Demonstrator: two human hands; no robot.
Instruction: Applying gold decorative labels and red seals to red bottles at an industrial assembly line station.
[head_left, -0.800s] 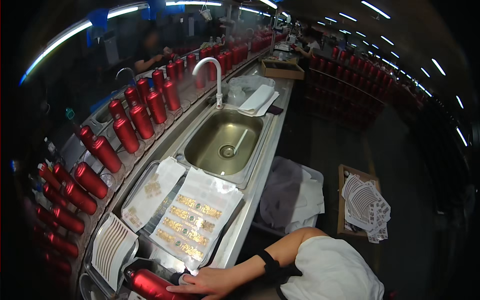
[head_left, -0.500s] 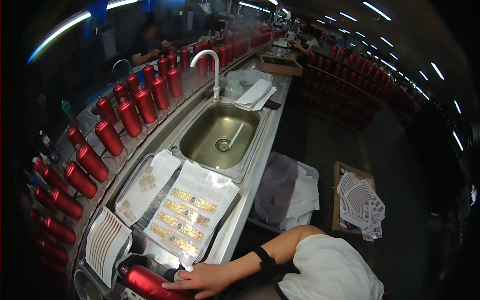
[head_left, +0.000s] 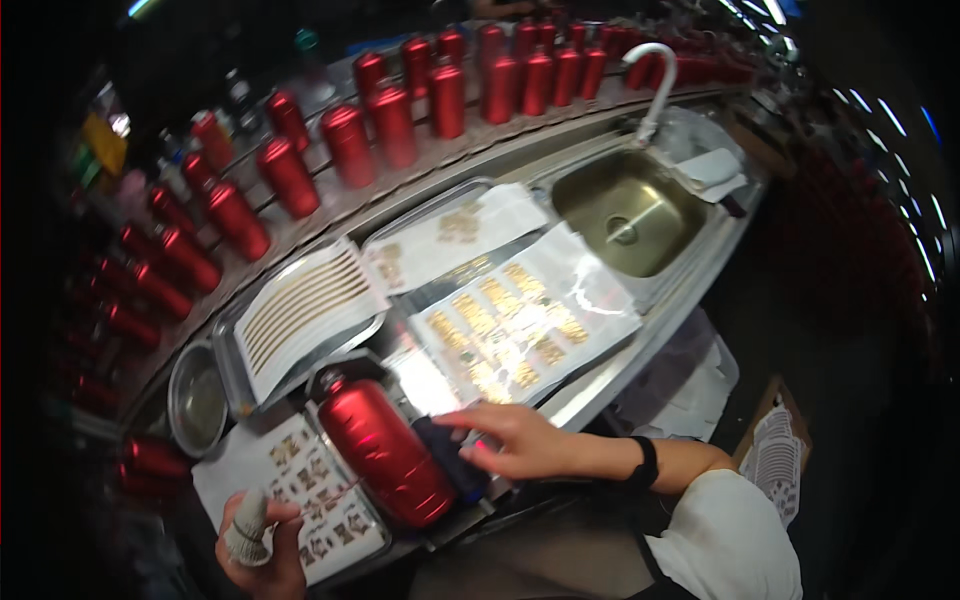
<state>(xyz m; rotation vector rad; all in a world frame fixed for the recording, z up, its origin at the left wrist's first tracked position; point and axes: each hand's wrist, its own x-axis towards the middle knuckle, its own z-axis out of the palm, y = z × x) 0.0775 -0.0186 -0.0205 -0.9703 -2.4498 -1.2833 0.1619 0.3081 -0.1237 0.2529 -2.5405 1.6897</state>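
Note:
A glossy red bottle (head_left: 385, 450) lies tilted in a dark holder at the counter's near edge, its capped neck pointing away from me. My right hand (head_left: 515, 440) is just right of it, fingers apart, by a dark bunched cloth (head_left: 450, 458). On the left, my left hand (head_left: 262, 548) hovers over a white sheet of small brown-gold decals (head_left: 325, 500). One of its fingers is wrapped in a pale cover. Its fingertips are curled together, and blur hides what is between them.
Beyond are a striped decal sheet (head_left: 305, 315) on a tray, a gold-patterned sheet (head_left: 600, 285), a metal bowl (head_left: 198, 400) and a steel sink (head_left: 590, 195) with a white tap (head_left: 658, 95). Red bottles (head_left: 350, 145) line the ledge. A crate of sheets (head_left: 780, 450) is at right.
The view has swung left and down, bringing my left hand and the near decal sheet into sight. My right hand has come off the bottle to its right side.

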